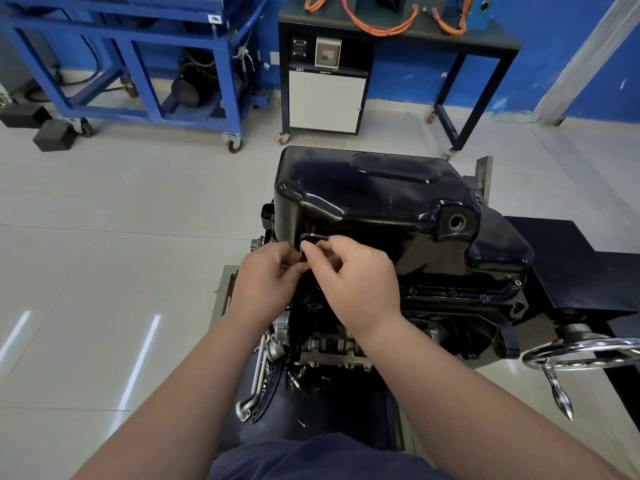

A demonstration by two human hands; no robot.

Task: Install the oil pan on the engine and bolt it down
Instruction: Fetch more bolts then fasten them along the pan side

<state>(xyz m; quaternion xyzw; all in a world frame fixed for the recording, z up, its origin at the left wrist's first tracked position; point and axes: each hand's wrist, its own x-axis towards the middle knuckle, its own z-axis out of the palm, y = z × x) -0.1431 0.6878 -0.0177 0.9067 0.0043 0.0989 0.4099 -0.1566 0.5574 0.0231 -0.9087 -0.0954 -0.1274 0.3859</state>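
A glossy black oil pan [381, 209] sits upside-up on the inverted engine [332, 344], which is mounted on a stand. Several bolts [450, 292] show along its right flange. My left hand [270, 275] and my right hand [353, 275] meet at the pan's near left side. Together their fingertips pinch a small dark tool or bolt [304, 252] against the pan wall; what exactly it is stays hidden by the fingers. A short dark metal piece [313, 237] sticks out just above my right fingers.
A chrome handwheel [585, 351] of the engine stand juts out at the right. Loose small bolts [294, 379] lie on the stand base below the engine. A blue cart [145, 64] and a dark bench [398, 36] with orange cables stand behind on the tiled floor.
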